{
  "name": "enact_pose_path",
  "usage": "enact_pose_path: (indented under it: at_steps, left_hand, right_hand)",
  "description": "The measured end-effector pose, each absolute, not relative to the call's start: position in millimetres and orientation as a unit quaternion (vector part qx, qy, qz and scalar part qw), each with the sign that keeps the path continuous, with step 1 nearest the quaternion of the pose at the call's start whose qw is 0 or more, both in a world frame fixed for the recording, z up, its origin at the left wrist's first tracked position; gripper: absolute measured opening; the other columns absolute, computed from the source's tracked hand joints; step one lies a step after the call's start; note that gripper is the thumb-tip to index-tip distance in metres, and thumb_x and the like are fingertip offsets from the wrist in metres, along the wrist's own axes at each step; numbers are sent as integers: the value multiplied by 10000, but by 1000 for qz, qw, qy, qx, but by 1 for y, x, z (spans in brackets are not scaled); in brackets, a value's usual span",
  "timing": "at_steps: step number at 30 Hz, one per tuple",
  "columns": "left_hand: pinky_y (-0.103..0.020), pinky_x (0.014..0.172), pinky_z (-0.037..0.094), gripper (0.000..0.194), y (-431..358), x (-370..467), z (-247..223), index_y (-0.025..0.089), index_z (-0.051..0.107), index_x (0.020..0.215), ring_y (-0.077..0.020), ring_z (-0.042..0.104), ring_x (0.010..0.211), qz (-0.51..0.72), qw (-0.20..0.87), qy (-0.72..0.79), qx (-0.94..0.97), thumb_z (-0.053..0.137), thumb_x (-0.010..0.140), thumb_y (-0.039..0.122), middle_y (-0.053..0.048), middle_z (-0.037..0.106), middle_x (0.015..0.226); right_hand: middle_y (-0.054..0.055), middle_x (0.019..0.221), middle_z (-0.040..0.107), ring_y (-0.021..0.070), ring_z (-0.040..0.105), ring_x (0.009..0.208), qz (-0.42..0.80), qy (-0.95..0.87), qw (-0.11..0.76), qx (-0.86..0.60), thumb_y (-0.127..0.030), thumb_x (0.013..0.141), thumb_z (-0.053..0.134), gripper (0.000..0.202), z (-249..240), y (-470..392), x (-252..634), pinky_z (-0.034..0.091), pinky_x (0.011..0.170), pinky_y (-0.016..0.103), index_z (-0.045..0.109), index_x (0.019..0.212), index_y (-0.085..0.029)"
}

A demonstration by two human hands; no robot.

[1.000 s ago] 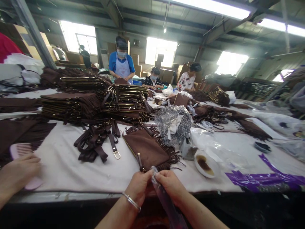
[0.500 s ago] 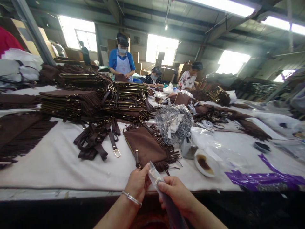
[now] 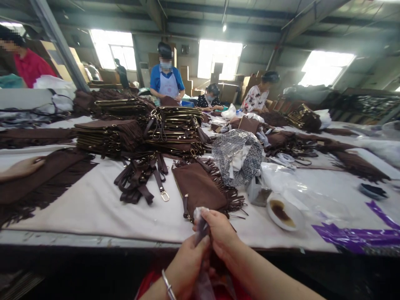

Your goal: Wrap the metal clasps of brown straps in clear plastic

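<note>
left hand (image 3: 189,266) and right hand (image 3: 220,233): fingers pinching one clear plastic sleeve (image 3: 200,227) at the near edge of the white-covered table (image 3: 93,208) | one brown fringed suede pouch (image 3: 200,189) just beyond | one white dish of brown glue (image 3: 283,212) | two tall stacks of brown pouches (image 3: 140,133)

Clear glossy plastic sleeve (image 3: 200,227) pinched in fingers (image 3: 208,218). Fringed pouch (image 3: 200,188): matt brown suede-like cloth. Straps (image 3: 137,183): smooth brown leather look, shiny metal clasp (image 3: 165,196). Worktop (image 3: 93,204): matt white cloth cover. Glossy purple film (image 3: 353,235).
</note>
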State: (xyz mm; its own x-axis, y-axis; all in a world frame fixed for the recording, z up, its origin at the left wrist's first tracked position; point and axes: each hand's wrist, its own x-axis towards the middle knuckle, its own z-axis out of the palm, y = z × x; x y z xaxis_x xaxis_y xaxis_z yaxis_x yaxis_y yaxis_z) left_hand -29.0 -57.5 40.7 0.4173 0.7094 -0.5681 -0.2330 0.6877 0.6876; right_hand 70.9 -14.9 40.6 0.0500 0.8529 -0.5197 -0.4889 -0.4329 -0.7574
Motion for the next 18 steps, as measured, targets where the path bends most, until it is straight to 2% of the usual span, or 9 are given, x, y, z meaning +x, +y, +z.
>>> enact_pose_path:
  at_steps: [2,3,7,10,15,18]
  left_hand:
    - [-178,404,295,539,-50,-46,48,212,491,878,-45,262,408,258,787,463,315,710,659,653,131,329,524]
    - [-175,393,267,519,-47,-56,53,211,491,869,-45,251,407,236,778,462,354,685,680,654,129,329,522]
    - [-185,377,237,430,-49,-97,66,181,543,761,-58,343,355,129,736,442,497,560,800,609,62,463,461]
    - [-191,366,233,391,-64,-118,62,178,577,746,-74,361,330,82,767,416,482,547,821,561,44,495,430]
    - [-203,349,140,396,-90,-137,44,163,600,700,-60,267,306,75,799,410,434,591,790,549,70,419,391]
    - [-217,329,105,439,-95,-147,37,151,620,700,-53,237,286,98,812,417,397,617,749,587,72,411,382]
  right_hand:
    - [22,658,677,165,638,591,690,-147,510,-492,-515,620,789,445,46,-18,68,494,534,258,577,781,-159]
    - [29,683,689,167,646,615,706,-137,511,-470,-495,619,800,435,49,-21,67,504,563,262,584,786,-156]
    - [45,719,706,166,644,615,769,-121,480,-406,-440,646,806,390,47,-43,62,500,579,267,593,792,-148]
    - [33,655,687,161,633,588,793,-88,428,-425,-393,671,781,320,32,-63,56,491,577,261,603,762,-143]
    - [47,565,646,159,579,495,848,-77,320,-416,-410,750,648,283,11,-75,43,465,514,270,607,705,-133]
    - [4,492,577,116,510,432,834,-81,331,-433,-420,743,660,297,4,-70,34,388,438,214,541,655,-162]
